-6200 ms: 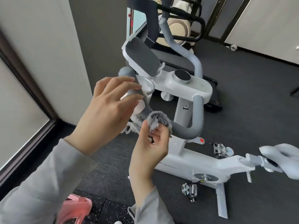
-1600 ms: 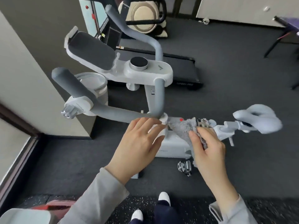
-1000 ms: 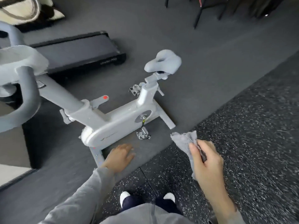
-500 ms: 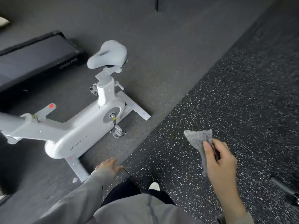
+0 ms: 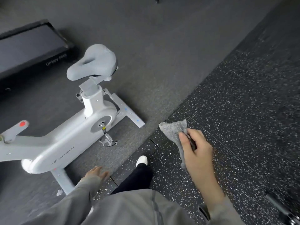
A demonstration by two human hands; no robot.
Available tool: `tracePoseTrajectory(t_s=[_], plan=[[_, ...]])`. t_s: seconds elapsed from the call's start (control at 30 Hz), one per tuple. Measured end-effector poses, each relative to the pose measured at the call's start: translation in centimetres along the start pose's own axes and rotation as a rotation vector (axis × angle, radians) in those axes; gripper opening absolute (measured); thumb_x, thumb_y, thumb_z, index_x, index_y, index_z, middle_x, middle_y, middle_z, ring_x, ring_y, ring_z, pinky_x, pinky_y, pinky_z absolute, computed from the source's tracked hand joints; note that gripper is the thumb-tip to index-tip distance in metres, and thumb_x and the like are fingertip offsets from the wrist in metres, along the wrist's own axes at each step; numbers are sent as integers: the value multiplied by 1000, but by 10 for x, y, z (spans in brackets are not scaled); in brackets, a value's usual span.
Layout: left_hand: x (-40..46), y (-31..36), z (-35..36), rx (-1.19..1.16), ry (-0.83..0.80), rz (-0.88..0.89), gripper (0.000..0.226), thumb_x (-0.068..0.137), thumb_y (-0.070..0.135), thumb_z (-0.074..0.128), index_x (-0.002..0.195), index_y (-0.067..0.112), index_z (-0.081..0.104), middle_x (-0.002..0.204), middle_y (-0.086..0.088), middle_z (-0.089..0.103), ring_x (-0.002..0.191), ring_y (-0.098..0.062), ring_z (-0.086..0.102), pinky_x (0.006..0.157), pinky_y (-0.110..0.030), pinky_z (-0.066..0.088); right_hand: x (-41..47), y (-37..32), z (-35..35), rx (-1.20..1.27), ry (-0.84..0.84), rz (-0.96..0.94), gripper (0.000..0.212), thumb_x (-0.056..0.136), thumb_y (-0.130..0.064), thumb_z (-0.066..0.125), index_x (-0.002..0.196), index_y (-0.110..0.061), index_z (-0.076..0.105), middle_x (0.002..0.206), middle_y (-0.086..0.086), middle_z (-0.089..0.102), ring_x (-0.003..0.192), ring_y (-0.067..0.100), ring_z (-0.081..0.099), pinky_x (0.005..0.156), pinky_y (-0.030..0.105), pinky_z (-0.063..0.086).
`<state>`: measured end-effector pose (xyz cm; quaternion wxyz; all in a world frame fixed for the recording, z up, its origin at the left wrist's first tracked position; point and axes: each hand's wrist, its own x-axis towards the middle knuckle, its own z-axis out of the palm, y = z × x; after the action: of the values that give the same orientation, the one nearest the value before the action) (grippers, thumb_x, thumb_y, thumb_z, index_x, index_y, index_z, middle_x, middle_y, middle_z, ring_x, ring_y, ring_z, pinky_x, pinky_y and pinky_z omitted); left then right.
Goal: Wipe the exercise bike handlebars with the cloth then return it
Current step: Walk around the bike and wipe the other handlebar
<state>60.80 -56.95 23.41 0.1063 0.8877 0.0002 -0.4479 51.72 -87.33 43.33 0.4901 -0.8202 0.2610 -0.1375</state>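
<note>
My right hand [image 5: 196,150] grips a grey fluffy cloth [image 5: 172,129] out in front of me, above the speckled black floor mat; part of the cloth hangs below the hand. My left hand [image 5: 97,173] hangs low beside my hip with fingers relaxed and holds nothing. The white exercise bike [image 5: 65,137] stands to my left, its grey saddle [image 5: 94,61] uppermost. The handlebars are out of the picture.
A black treadmill [image 5: 32,46] lies on the floor behind the bike at the upper left. The bike's rear foot bar [image 5: 128,113] sticks out toward the mat's edge. My white shoe [image 5: 141,160] steps onto the speckled mat [image 5: 243,111]. A dark metal object [image 5: 282,210] sits at the lower right.
I have turned right, away from the handlebars, which have left the picture. My right hand has carried the cloth from the bike out over the speckled mat. My left hand has dropped to my side.
</note>
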Motion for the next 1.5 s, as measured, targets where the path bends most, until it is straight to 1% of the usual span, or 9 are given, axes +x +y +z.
tracePoseTrajectory(t_s=[0.2, 0.33, 0.47, 0.57, 0.7, 0.83, 0.93, 1.27, 1.5], plan=[[45, 73, -51, -68, -16, 36, 58, 95, 42, 44, 142, 11, 31, 152, -11, 28, 139, -27, 29, 115, -36, 27, 92, -2, 0, -47, -4, -99, 9, 92, -28, 52, 89, -26, 60, 88, -30, 55, 81, 14, 56, 72, 27, 46], [69, 124, -78, -174, 8, 60, 58, 93, 44, 47, 141, 15, 34, 151, -9, 29, 135, -30, 34, 104, -49, 42, 150, 7, -20, -40, 43, -105, 6, 92, -24, 55, 90, -28, 60, 86, -25, 57, 83, 14, 58, 74, 27, 48], [98, 174, -88, -94, 39, 57, 55, 93, 43, 45, 138, 12, 38, 148, -10, 35, 136, -27, 33, 114, -40, 29, 210, 25, -51, -38, 56, -83, 11, 90, -33, 52, 90, -27, 61, 86, -17, 56, 82, 12, 59, 74, 33, 51], [116, 224, -92, -62, 48, 3, 55, 94, 44, 42, 138, 12, 37, 146, -12, 39, 134, -29, 35, 113, -39, 28, 265, 45, -81, -39, 28, -90, 11, 90, -30, 53, 82, -37, 57, 84, -17, 56, 81, 7, 57, 74, 20, 47], [132, 304, -92, 25, 53, -81, 57, 95, 49, 35, 142, 17, 30, 152, -6, 30, 141, -27, 25, 117, -43, 16, 341, 66, -125, -75, -37, -139, 9, 91, -26, 54, 84, -30, 58, 81, -18, 56, 80, 12, 56, 70, 14, 43], [142, 383, -94, -45, 83, -66, 59, 95, 49, 35, 145, 20, 24, 156, -2, 20, 144, -22, 17, 119, -38, 13, 410, 77, -162, -94, -100, -179, 21, 87, -44, 47, 87, -28, 59, 84, -12, 56, 78, 6, 54, 69, 8, 40], [150, 423, -105, -95, 119, -48, 58, 96, 48, 34, 146, 23, 21, 158, 2, 14, 145, -20, 14, 119, -38, 12, 458, 81, -171, -84, -136, -188, 9, 91, -32, 52, 88, -28, 60, 87, -6, 59, 80, 6, 56, 70, 10, 41], [221, 439, -149, -238, 106, -274, 59, 94, 53, 32, 145, 26, 20, 157, 3, 17, 144, -19, 14, 119, -35, 13, 598, 43, -96, -80, -303, -409, 11, 91, -30, 51, 81, -28, 56, 85, -32, 55, 74, -1, 49, 67, 3, 35], [301, 446, -238, -416, 134, -348, 66, 94, 53, 31, 148, 20, 11, 158, 2, 12, 145, -19, 13, 118, -38, 15, 714, -6, -12, -10, -367, -385, 16, 90, -25, 58, 77, -36, 55, 83, -10, 57, 76, -3, 55, 68, 4, 38]])
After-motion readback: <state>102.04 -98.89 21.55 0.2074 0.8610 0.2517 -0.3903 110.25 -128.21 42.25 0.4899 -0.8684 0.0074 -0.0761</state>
